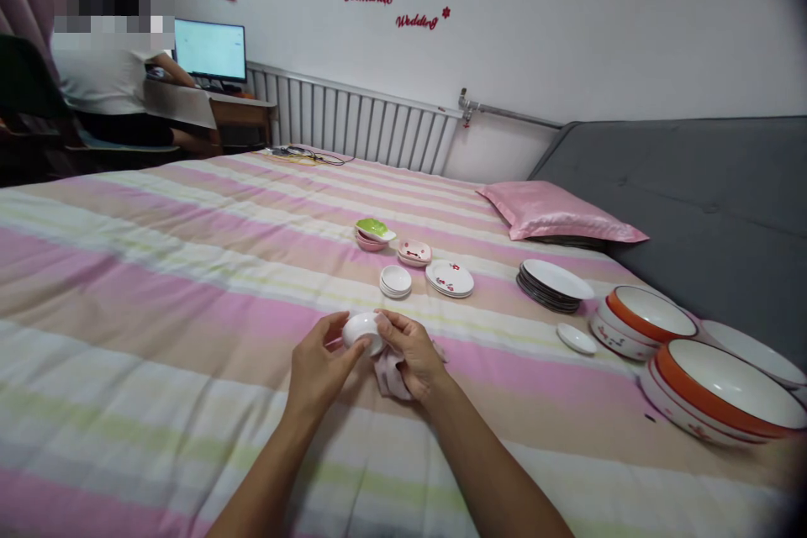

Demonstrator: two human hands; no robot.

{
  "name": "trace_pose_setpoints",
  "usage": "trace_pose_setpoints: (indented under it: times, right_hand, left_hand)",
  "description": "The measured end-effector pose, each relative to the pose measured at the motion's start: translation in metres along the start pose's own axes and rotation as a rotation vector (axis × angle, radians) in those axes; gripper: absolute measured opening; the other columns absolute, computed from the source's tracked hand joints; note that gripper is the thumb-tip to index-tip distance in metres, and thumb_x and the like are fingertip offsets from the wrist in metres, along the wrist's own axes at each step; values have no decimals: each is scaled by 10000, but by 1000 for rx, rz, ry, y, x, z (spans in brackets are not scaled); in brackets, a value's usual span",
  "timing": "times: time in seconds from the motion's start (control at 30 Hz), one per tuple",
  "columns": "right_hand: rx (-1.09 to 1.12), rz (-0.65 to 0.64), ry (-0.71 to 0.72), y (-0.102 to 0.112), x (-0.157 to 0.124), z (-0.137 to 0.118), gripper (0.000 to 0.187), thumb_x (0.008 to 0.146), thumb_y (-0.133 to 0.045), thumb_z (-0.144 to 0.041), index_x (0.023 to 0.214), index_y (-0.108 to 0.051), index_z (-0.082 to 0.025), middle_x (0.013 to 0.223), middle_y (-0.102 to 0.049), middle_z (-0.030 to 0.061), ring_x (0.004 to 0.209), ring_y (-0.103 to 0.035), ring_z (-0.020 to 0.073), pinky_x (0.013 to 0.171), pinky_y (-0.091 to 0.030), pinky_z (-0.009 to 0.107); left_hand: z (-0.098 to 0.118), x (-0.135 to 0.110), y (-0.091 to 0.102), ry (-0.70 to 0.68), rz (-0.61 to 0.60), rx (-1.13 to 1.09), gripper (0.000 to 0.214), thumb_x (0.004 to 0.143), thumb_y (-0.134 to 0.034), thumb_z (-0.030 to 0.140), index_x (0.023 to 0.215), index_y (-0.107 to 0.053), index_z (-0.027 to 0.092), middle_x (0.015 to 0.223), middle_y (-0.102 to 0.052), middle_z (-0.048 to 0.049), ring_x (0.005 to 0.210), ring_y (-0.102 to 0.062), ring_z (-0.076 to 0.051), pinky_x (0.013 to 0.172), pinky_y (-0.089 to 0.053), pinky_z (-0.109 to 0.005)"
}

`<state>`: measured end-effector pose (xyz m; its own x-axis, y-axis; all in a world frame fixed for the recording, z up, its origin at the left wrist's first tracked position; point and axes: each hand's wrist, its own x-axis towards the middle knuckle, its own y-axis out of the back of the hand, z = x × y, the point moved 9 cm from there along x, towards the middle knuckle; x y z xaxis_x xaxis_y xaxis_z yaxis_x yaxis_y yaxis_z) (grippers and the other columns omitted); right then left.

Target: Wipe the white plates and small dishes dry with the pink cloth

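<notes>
Two hands (320, 363) (416, 353), one dish (361, 333), one cloth (393, 378)

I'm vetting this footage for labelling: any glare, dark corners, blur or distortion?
Head view: black rounding at the right corners, sheen on the pink pillow, faint shine on the small white bowl; in the head view, the nearest orange-rimmed bowl looks stretched toward the edge, text on the monitor is unreadable, and the seated person has a pixelated head.
</notes>
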<state>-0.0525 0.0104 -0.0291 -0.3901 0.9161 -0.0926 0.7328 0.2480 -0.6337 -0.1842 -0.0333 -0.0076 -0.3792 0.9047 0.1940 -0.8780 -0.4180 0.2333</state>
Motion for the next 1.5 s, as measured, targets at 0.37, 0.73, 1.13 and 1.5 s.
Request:
trace_pose_setpoints:
  times: [0.37,0.73,1.13,1.5]
  right_hand:
    - [39,56,161,4,2,-10,295,675,-720,-305,927,-678,-156,896,-693,43,767,-624,130,702,-495,221]
    - [8,2,225,-4,-4,-15,301,685,-712,-291,947,-594,-203,768,-683,2,645,-614,112,623,-495,227]
    - [15,78,218,6,-1,-13,232,555,-789,-213,719,-632,-167,665,-669,-18,571,-592,97,558,-463,203]
    - [-82,44,181,1,-4,-12,195,497,-807,-185,636,-674,-155,557,-654,-21,498,-558,87,529,-441,210]
  left_hand:
    - [-10,-17,-35,235,-139,-503,494,642,-673,435,991,-621,88,950,-679,-116,868,-635,-232,763,-501,-313]
    - [-3,-11,-21,170,-68,-518,473,713,-628,415,1090,-591,131,1050,-629,-92,913,-604,-191,834,-474,-312]
    - [9,-2,2,10,-5,-413,509,726,-620,383,1190,-536,194,930,-606,-37,735,-571,-127,679,-470,-248]
    - [20,3,7,-107,-76,-231,472,750,-582,365,1190,-559,195,1130,-607,-81,941,-571,-201,757,-461,-272]
